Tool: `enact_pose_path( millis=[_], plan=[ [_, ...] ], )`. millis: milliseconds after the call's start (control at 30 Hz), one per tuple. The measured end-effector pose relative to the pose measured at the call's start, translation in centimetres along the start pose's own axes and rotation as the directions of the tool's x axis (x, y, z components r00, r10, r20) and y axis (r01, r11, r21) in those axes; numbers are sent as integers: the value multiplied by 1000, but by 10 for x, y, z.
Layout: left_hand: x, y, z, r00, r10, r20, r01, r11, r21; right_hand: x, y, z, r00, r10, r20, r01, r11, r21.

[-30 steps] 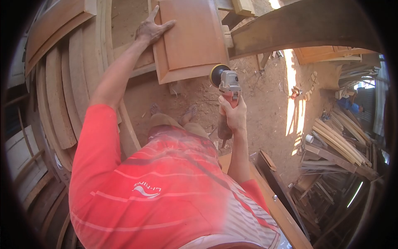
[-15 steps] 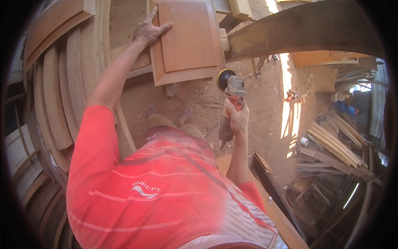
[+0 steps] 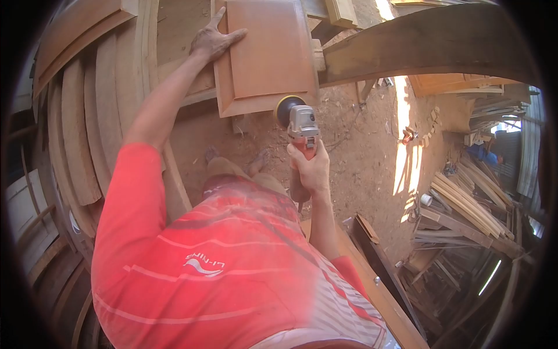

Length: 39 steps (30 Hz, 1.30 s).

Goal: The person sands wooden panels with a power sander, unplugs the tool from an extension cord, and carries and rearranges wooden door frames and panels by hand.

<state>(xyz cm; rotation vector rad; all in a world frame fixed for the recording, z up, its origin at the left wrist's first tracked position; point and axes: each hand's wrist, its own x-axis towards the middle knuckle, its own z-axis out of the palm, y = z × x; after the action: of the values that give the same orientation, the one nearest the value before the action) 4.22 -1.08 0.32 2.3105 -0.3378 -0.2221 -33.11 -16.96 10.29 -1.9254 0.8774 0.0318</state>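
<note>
My left hand (image 3: 211, 43) rests on the left edge of a raised wooden panel (image 3: 273, 52), fingers spread and thumb lying across its face. In my right hand (image 3: 313, 168) is an angle grinder (image 3: 303, 125), gripped round its body. A round black pad with a yellow rim (image 3: 285, 110) is fitted to its head. The pad is at the panel's near right corner; whether it touches the wood I cannot tell. The panel lies across a wooden support, its far end cut off by the top of the view.
Long boards (image 3: 75, 134) stand stacked on the left beside another panel (image 3: 81, 41). A thick dark beam (image 3: 430, 46) spans the upper right. Loose timber strips (image 3: 468, 203) lie piled at right. Beside my right arm is a board (image 3: 383, 291). The floor (image 3: 360, 174) is dusty earth.
The grinder in my right hand has moved left, bringing its pad to the panel's near edge. My left hand and the panel have shifted slightly right in view.
</note>
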Motion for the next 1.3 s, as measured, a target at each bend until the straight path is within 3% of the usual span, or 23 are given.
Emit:
enact_pose_path(
  millis=[67, 167, 300, 367, 500, 600, 667, 800, 867, 1000, 1167, 1300],
  plan=[
    [-4, 9, -4, 1000, -18, 10, 19, 1000, -22, 11, 18, -14, 994, 56, -91, -32, 968, 248],
    [-6, 13, -11, 998, -30, 63, 34, 998, -50, 19, 30, -20, 994, 67, -87, -39, 955, 295],
    [-5, 11, -8, 999, -28, 47, 28, 999, -17, 1, 13, 15, 998, -43, -48, 49, 989, 137],
    [-4, 11, -9, 999, -31, 43, 31, 1000, 1, -12, -17, 28, 994, -86, 64, 85, 996, 13],
    [-7, 14, -12, 998, -21, 65, 25, 998, -53, -9, -12, 22, 995, -92, 37, 91, 995, 31],
    [-8, 14, -10, 998, -24, 51, 27, 997, -66, 11, 9, -7, 999, -7, -48, 11, 997, 80],
    [-6, 13, -8, 999, -17, 33, 18, 998, -56, 15, 5, -17, 993, 17, -117, 5, 982, 190],
    [-8, 16, -11, 999, -36, 10, 36, 999, 13, -3, -12, 10, 1000, 11, -20, -8, 992, 124],
    [-10, 17, -12, 999, -46, 26, 46, 999, 3, -13, -28, 27, 998, -37, 56, 38, 999, -14],
    [-6, 11, -8, 1000, -14, 8, 14, 1000, -23, -9, -23, 26, 997, -58, 49, 59, 998, -25],
    [-8, 13, -10, 999, -34, 36, 36, 998, -56, 16, 3, -15, 990, -19, -142, 38, 990, 134],
    [-7, 14, -10, 1000, -29, 8, 29, 999, -31, 8, -3, -3, 997, -37, -64, 48, 985, 167]
  ],
)
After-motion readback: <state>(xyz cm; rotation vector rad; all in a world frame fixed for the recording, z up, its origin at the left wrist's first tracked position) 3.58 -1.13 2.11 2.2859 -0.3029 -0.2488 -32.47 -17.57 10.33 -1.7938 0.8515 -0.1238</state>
